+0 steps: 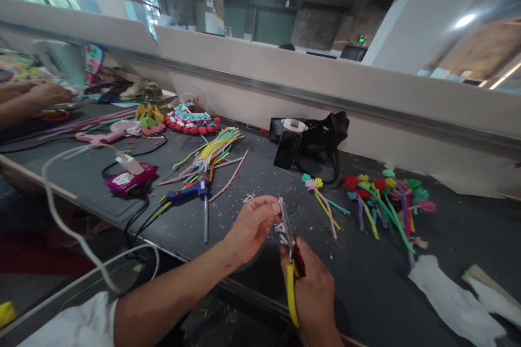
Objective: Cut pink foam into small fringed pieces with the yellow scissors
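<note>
Left hand [252,225] pinches a lilac scrap [280,226] over the worktop [260,179] front edge (light, floppy I'd guess, grip near the blades), right hand [315,293] fingers wrapped round scissors [290,249].

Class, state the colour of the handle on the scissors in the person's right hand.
Yellow, on the scissors in the right hand; head view shows it.

The person's left hand [252,225] comes in from the lower left on a bare forearm, thumb and fingertips pinched together (palm facing right), while the right hand [313,288] sits just below it, fingers curled closed.
</note>
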`<action>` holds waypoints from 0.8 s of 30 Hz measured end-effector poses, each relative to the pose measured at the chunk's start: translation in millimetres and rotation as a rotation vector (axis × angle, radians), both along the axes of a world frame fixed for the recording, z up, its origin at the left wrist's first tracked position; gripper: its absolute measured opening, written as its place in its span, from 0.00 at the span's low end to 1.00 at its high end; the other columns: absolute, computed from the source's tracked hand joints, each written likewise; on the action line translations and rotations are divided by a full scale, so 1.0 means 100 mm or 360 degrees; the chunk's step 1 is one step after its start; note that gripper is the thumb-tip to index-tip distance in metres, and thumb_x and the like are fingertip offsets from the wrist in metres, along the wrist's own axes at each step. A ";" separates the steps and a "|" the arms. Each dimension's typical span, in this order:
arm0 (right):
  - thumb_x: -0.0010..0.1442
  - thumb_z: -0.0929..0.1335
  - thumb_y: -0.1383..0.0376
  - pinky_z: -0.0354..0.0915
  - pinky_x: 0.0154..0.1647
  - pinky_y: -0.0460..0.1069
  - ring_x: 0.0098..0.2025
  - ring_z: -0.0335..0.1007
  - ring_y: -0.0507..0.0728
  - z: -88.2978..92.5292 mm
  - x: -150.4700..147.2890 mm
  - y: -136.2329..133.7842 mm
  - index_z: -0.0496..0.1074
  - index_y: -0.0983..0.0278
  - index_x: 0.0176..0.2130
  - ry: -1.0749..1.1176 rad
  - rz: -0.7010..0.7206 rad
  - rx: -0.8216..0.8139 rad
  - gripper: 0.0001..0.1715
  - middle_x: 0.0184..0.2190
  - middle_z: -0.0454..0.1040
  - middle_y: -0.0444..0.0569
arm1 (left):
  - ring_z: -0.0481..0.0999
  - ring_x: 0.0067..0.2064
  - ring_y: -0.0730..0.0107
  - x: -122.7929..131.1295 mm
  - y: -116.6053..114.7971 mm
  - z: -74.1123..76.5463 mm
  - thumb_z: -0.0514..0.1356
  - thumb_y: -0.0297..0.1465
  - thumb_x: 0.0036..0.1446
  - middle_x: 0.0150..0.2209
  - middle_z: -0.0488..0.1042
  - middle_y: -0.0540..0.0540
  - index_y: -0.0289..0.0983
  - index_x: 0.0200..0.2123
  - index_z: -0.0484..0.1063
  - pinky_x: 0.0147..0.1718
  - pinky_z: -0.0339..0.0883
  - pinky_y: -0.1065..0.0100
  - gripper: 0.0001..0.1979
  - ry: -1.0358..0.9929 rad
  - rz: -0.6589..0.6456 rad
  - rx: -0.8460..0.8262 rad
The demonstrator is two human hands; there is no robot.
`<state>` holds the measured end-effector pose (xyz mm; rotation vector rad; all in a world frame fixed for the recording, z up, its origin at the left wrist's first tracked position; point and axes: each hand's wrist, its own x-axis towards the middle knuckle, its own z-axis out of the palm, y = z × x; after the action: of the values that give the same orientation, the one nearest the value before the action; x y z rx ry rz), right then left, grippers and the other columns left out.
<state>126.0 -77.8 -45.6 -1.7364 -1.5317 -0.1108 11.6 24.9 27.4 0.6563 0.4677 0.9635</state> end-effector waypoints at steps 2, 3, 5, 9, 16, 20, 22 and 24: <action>0.63 0.64 0.58 0.67 0.35 0.46 0.34 0.75 0.54 -0.01 -0.01 0.00 0.73 0.63 0.46 -0.0007 -0.0016 0.0016 0.16 0.35 0.78 0.48 | 0.70 0.26 0.77 0.00 -0.01 0.01 0.70 0.28 0.41 0.24 0.73 0.51 0.33 0.25 0.75 0.30 0.63 0.74 0.07 -0.0023 0.0006 -0.0005; 0.63 0.64 0.58 0.67 0.35 0.46 0.34 0.75 0.54 0.00 -0.01 0.00 0.73 0.63 0.47 -0.0006 -0.0017 0.0027 0.17 0.35 0.78 0.49 | 0.70 0.26 0.77 0.00 -0.01 0.01 0.70 0.28 0.41 0.24 0.73 0.51 0.33 0.25 0.75 0.30 0.63 0.74 0.07 -0.0030 0.0010 -0.0008; 0.63 0.64 0.58 0.67 0.36 0.46 0.35 0.75 0.54 0.01 -0.01 0.00 0.73 0.64 0.47 0.0010 -0.0004 0.0043 0.17 0.36 0.78 0.49 | 0.70 0.26 0.77 0.00 -0.02 0.02 0.70 0.28 0.41 0.24 0.73 0.51 0.33 0.25 0.75 0.30 0.63 0.73 0.07 -0.0029 0.0015 -0.0013; 0.63 0.64 0.60 0.67 0.34 0.45 0.32 0.75 0.53 0.09 -0.04 -0.01 0.73 0.64 0.44 0.0118 0.0060 0.0030 0.14 0.32 0.78 0.46 | 0.70 0.26 0.77 0.00 -0.02 0.01 0.69 0.28 0.41 0.24 0.73 0.51 0.33 0.25 0.75 0.30 0.64 0.73 0.08 -0.0019 0.0014 -0.0010; 0.64 0.64 0.60 0.64 0.29 0.43 0.26 0.71 0.50 0.13 -0.07 0.00 0.74 0.63 0.41 0.0226 0.0108 -0.0013 0.12 0.27 0.76 0.43 | 0.71 0.26 0.77 0.01 0.00 -0.03 0.69 0.27 0.43 0.24 0.74 0.51 0.32 0.27 0.75 0.30 0.64 0.74 0.07 -0.0051 -0.0004 -0.0020; 0.64 0.63 0.61 0.65 0.30 0.42 0.27 0.72 0.50 0.09 -0.07 0.00 0.73 0.64 0.43 0.0190 0.0098 0.0047 0.13 0.28 0.76 0.44 | 0.70 0.26 0.78 0.01 -0.01 -0.02 0.69 0.27 0.41 0.24 0.74 0.51 0.32 0.26 0.75 0.30 0.63 0.74 0.07 -0.0062 0.0008 -0.0037; 0.64 0.63 0.61 0.65 0.29 0.42 0.26 0.72 0.50 0.08 -0.07 0.00 0.73 0.63 0.43 0.0189 0.0087 0.0014 0.13 0.28 0.76 0.44 | 0.70 0.26 0.78 0.01 -0.02 0.00 0.69 0.28 0.41 0.24 0.73 0.51 0.32 0.26 0.75 0.30 0.63 0.74 0.08 -0.0053 0.0005 -0.0040; 0.64 0.63 0.61 0.65 0.30 0.43 0.27 0.72 0.51 0.09 -0.07 0.00 0.73 0.63 0.43 0.0168 0.0070 -0.0002 0.13 0.28 0.76 0.44 | 0.70 0.26 0.78 0.00 -0.02 0.02 0.70 0.28 0.41 0.24 0.73 0.51 0.33 0.26 0.75 0.30 0.63 0.74 0.08 -0.0037 0.0010 -0.0057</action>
<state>119.3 -77.6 -36.8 -1.6813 -1.4919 0.0042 12.1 22.5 29.1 0.6108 0.4656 0.9656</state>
